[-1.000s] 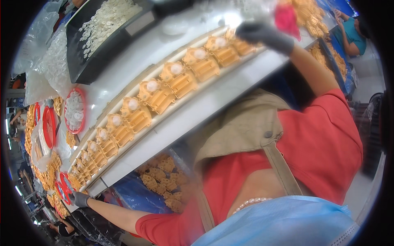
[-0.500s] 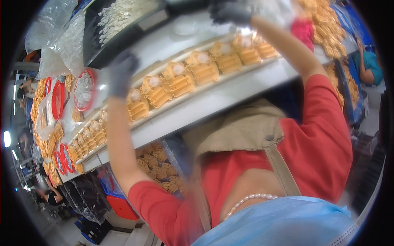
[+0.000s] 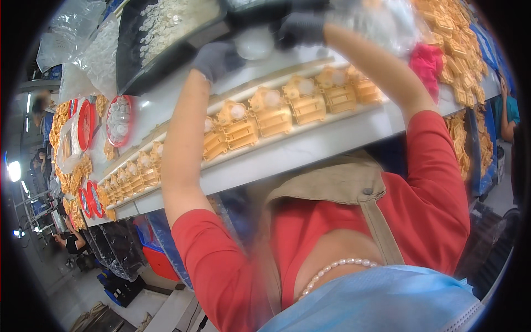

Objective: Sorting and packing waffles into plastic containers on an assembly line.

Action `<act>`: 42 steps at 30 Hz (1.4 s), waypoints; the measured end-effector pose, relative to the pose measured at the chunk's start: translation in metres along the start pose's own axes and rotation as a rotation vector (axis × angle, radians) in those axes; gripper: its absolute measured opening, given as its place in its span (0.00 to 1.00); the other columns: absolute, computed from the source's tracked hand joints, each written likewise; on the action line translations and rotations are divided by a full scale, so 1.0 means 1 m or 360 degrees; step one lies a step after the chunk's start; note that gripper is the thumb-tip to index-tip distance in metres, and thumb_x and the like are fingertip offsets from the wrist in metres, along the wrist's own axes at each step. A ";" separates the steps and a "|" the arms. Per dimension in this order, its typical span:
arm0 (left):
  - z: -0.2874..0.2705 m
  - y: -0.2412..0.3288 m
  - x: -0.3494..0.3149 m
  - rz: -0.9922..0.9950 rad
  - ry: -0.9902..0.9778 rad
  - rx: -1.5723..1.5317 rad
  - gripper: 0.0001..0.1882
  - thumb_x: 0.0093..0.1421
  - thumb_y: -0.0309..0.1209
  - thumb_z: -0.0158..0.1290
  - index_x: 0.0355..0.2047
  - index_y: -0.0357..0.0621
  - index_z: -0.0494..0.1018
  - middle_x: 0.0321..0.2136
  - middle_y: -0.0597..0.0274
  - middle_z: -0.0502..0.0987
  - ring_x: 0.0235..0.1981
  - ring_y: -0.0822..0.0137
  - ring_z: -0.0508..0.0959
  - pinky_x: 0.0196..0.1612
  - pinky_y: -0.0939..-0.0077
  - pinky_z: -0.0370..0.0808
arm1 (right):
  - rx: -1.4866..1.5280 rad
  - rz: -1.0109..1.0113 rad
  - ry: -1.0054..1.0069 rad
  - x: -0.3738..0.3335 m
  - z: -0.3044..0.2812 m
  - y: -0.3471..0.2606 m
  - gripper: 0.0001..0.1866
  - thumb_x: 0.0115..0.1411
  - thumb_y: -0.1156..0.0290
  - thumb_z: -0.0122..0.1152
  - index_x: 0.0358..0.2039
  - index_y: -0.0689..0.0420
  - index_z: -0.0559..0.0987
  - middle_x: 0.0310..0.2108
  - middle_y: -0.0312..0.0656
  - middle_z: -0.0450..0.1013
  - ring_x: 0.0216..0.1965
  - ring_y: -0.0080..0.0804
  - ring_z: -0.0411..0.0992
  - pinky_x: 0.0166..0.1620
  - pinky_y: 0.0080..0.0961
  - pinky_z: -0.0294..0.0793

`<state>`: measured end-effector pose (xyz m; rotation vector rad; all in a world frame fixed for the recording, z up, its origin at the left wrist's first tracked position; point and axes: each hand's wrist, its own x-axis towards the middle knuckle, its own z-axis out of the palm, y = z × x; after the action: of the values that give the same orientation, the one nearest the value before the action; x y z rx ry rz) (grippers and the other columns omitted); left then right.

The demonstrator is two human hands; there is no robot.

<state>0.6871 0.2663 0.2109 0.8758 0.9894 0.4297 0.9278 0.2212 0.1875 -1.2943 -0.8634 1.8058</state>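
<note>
My left hand [image 3: 217, 61], in a dark grey glove, is over the white table at the left side of a small whitish translucent heap [image 3: 254, 44]. Its fingers look curled together, and what they hold, if anything, is hidden. My right hand [image 3: 301, 30], gloved the same way, is to the right of that heap, in front of a black tray edge. Its fingers blend into the dark background. Below both hands runs a slanting row of orange plastic housings [image 3: 274, 113], several with a round whitish disc [image 3: 272, 98] on top. My left forearm hides part of the row.
A black bin [image 3: 191, 41] of small white pieces stands at the back left. Red baskets [image 3: 118, 120] and clear plastic bags [image 3: 91, 61] lie farther left. Orange parts [image 3: 453, 52] are piled at the right beside a pink cloth [image 3: 426, 69]. Co-workers are at both far sides.
My left hand has moved right and farther back, toward the whitish heap. My right hand has shifted slightly left and down. The view has turned a little, so the row appears lower.
</note>
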 end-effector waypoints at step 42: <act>0.014 -0.026 -0.049 0.0374 -0.0290 -0.0482 0.16 0.54 0.19 0.42 0.45 0.28 0.62 0.42 0.45 0.67 0.43 0.56 0.71 0.50 0.68 0.71 | -0.0085 -0.0142 -0.0229 -0.064 0.029 -0.033 0.16 0.47 0.85 0.49 0.40 0.68 0.72 0.30 0.45 0.72 0.27 0.29 0.72 0.32 0.18 0.73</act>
<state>0.6732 0.2118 0.2207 0.7431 0.6351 0.6687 0.9203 0.1795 0.2529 -1.1506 -1.0380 1.8331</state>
